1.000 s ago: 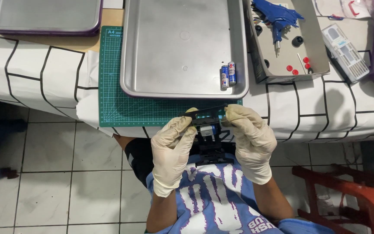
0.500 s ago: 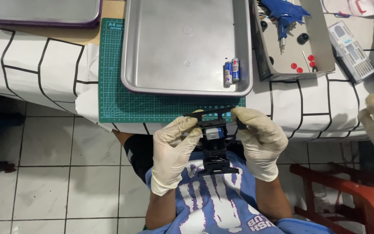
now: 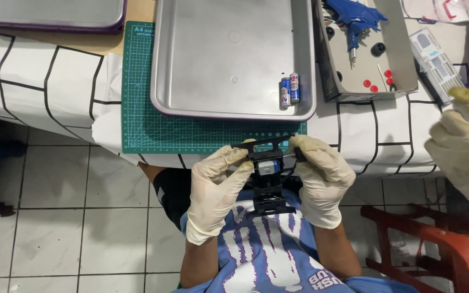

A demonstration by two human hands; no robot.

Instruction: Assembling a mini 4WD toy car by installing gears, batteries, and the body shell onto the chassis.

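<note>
Both my gloved hands hold a black toy car chassis [image 3: 268, 187] in front of my chest, just below the table edge. My left hand [image 3: 215, 187] pinches its left side near the top bar. On the right side, my right hand [image 3: 321, 176] grips it with the fingertips by a small silver and blue motor [image 3: 268, 166] seated in the frame. The chassis hangs upright, its lower end over my blue shirt. Two batteries [image 3: 289, 90] lie in the silver tray [image 3: 229, 103] above my hands.
A green cutting mat [image 3: 142, 125] lies under the tray. A grey box [image 3: 403, 81] holds a blue toy body [image 3: 354, 16], black wheels and red bits. Another person's gloved hand [image 3: 465, 146] is at the right edge, above a red chair [image 3: 441, 244]. A white parts case [image 3: 435, 65] lies nearby.
The other person's gloved hand has come further in from the right. My hands still hold the chassis, shifted slightly lower against my chest.
</note>
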